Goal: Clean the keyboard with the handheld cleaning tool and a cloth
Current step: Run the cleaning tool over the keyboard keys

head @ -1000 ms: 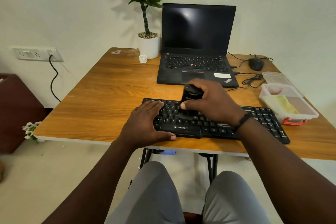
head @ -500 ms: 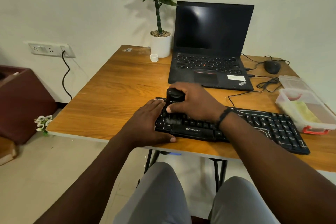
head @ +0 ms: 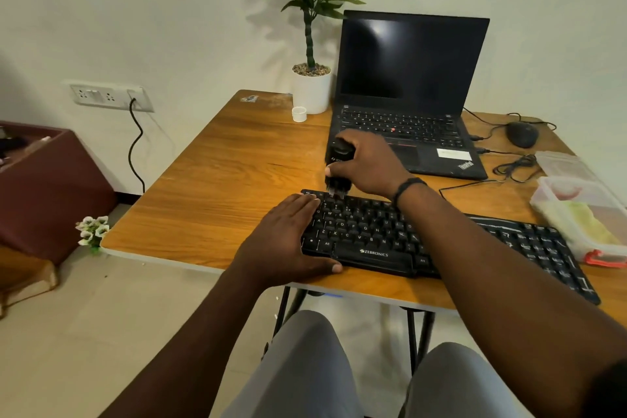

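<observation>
A keyboard (head: 400,237) lay at the lower centre of the frame, on the table (head: 237,180) near its front edge. Above it in the frame stood a laptop (head: 407,105), with a potted plant (head: 310,44) to its left and a mouse (head: 522,134) to its right. A container (head: 583,214) sat at the right edge, beside the keyboard's right end.

Blk wristband (head: 409,187), grey trousers (head: 305,366).

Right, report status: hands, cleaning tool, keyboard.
Right hand grips cleaning tool, bristles at keyboard's top-left keys. Left hand flat, steadying its left end. Nothing in the way.
</observation>
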